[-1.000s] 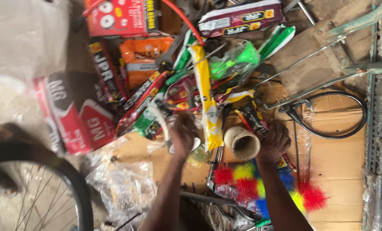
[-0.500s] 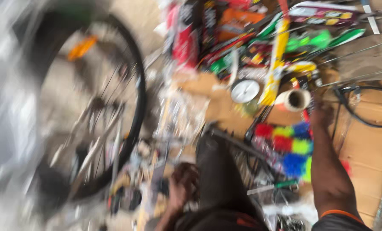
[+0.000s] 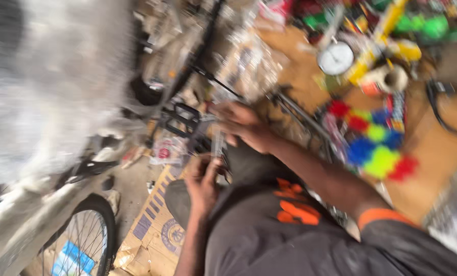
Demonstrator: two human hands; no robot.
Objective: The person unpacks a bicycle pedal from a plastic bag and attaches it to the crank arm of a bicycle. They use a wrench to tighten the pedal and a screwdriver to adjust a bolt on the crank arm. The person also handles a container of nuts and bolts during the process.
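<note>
Since half a second ago the view has swung left and down, and both hands have come together over the lap, off the cluttered cardboard. Left hand (image 3: 204,180) has its fingers curled round the lower end of a small clear stick-like part (image 3: 218,144); right hand (image 3: 244,125) sits just above, fingers bent over its top, but blur hides how tight either grip is. That part stands roughly upright between the hands, just beside a black pedal (image 3: 180,118). Looks light, thin and stiff, probably slippery plastic; best pinched near the ends as now. Nearby: a round white gauge (image 3: 335,58), bright pompoms (image 3: 376,148), a bicycle wheel (image 3: 88,240) lower left.
</note>
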